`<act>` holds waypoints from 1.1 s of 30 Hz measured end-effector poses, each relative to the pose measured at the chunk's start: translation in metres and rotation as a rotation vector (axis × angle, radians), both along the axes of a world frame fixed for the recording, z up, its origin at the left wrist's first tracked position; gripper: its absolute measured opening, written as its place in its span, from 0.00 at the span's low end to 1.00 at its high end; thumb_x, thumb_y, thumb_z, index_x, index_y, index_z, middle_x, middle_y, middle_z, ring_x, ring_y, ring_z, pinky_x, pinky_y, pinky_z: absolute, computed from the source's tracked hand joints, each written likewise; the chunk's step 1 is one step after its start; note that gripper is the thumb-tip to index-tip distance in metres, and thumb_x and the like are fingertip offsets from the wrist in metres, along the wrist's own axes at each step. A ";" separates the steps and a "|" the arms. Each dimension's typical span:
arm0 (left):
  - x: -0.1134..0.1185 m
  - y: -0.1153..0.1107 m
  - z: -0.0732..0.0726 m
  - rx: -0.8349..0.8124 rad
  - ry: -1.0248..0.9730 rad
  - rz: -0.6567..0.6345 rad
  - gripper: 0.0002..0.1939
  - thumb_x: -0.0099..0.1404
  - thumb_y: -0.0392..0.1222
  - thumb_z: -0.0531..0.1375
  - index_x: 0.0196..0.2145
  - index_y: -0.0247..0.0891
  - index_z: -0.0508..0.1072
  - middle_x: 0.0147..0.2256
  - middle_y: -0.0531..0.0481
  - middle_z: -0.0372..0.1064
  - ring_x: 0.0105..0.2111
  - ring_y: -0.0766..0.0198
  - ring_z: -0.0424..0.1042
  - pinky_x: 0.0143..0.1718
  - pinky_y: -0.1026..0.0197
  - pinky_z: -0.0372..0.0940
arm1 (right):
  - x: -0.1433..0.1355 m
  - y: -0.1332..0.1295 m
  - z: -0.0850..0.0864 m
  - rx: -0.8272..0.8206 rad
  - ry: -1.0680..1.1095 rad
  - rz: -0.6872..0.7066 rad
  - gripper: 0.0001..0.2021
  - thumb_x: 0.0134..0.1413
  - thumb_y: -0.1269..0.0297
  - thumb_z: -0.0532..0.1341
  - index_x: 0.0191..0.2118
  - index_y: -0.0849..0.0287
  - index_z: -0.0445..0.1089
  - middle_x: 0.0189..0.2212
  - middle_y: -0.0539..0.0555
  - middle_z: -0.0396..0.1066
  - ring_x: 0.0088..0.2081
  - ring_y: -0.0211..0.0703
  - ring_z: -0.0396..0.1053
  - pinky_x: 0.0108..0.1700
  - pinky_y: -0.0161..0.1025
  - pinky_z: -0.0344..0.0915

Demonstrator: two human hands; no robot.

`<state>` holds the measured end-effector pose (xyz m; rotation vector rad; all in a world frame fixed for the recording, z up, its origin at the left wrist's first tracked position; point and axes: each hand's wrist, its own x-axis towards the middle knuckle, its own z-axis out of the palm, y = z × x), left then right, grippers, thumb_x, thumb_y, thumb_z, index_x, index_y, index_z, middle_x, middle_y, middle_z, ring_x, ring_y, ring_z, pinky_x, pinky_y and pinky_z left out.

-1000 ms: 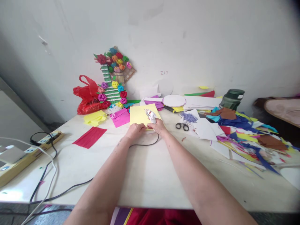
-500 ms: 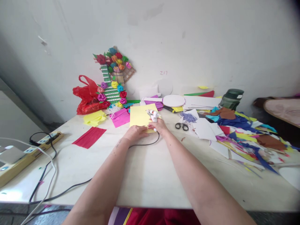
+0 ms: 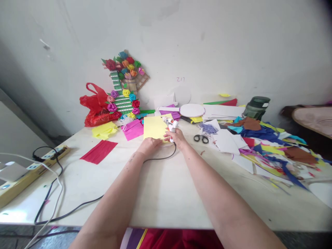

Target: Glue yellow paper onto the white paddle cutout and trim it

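Note:
A pale yellow square sheet lies on the table in front of me. My right hand is wrapped round a white glue gun, whose nozzle points up and left over the sheet's right part. From its handle a black cord runs left across the table. At the sheet's near edge rests my left hand, bent over the paper; its fingertips are too small to make out clearly.
Black-handled scissors lie right of the hands, beside a large heap of paper scraps. A green bottle stands behind. Left are red crepe paper, a red bag, a flower decoration and a power strip.
My right hand has tilted the glue gun a little and shifted it slightly right. My left hand stays at the sheet's near edge. The view has moved slightly.

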<state>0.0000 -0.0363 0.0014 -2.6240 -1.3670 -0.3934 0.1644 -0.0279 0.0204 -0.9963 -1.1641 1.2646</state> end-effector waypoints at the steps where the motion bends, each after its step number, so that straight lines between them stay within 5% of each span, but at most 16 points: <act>1: 0.000 0.001 0.000 0.014 0.015 0.020 0.17 0.64 0.45 0.46 0.39 0.40 0.72 0.30 0.45 0.72 0.30 0.61 0.70 0.32 0.63 0.59 | 0.000 0.001 0.000 0.011 -0.005 -0.003 0.11 0.42 0.72 0.59 0.36 0.63 0.64 0.22 0.50 0.67 0.23 0.36 0.69 0.22 0.31 0.67; 18: 0.004 0.008 0.012 -0.017 -0.116 0.078 0.15 0.62 0.44 0.49 0.31 0.40 0.74 0.24 0.49 0.71 0.25 0.64 0.68 0.27 0.64 0.55 | 0.008 0.002 0.003 0.086 0.037 -0.004 0.15 0.40 0.71 0.60 0.39 0.63 0.64 0.21 0.51 0.70 0.21 0.38 0.70 0.26 0.34 0.67; 33: 0.005 0.011 0.016 -0.046 -0.152 0.074 0.13 0.60 0.42 0.51 0.29 0.39 0.74 0.26 0.49 0.72 0.26 0.63 0.68 0.28 0.65 0.57 | 0.014 0.021 -0.012 0.241 -0.655 -0.170 0.11 0.33 0.70 0.64 0.29 0.51 0.72 0.26 0.47 0.72 0.35 0.46 0.69 0.32 0.34 0.63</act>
